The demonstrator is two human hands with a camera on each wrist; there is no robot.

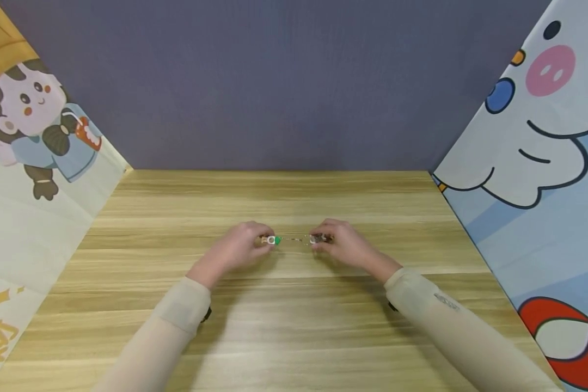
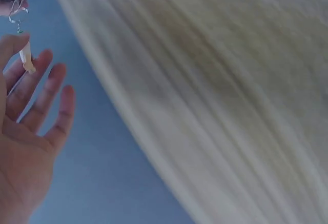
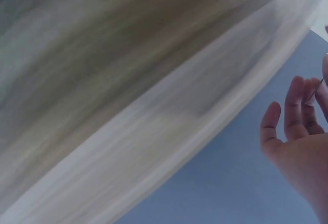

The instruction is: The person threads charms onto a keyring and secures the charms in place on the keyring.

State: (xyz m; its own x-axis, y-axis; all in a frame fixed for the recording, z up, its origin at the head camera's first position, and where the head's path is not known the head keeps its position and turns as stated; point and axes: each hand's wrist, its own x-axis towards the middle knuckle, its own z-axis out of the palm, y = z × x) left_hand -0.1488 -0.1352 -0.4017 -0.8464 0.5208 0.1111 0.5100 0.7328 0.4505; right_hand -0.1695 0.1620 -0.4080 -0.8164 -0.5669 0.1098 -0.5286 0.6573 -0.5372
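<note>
Over the middle of the wooden table, my left hand (image 1: 242, 244) pinches a small white and green keychain figure (image 1: 273, 239) between thumb and fingers. In the left wrist view the figure (image 2: 26, 56) has a peach-coloured end, and the other fingers spread loosely. A thin chain (image 1: 296, 239) runs from it across to my right hand (image 1: 343, 243). That hand pinches the metal ring end (image 1: 316, 238) of the keychain, partly hidden by its fingers. At the right edge of the right wrist view, a thin metal piece (image 3: 314, 93) shows by the right hand's fingers (image 3: 294, 108).
The wooden table (image 1: 294, 326) spreads under both hands. A dark grey-blue panel (image 1: 284, 81) rises behind it. Cartoon-printed panels stand at the left (image 1: 73, 218) and right (image 1: 500, 239). Both forearms wear light sleeves (image 1: 176, 316).
</note>
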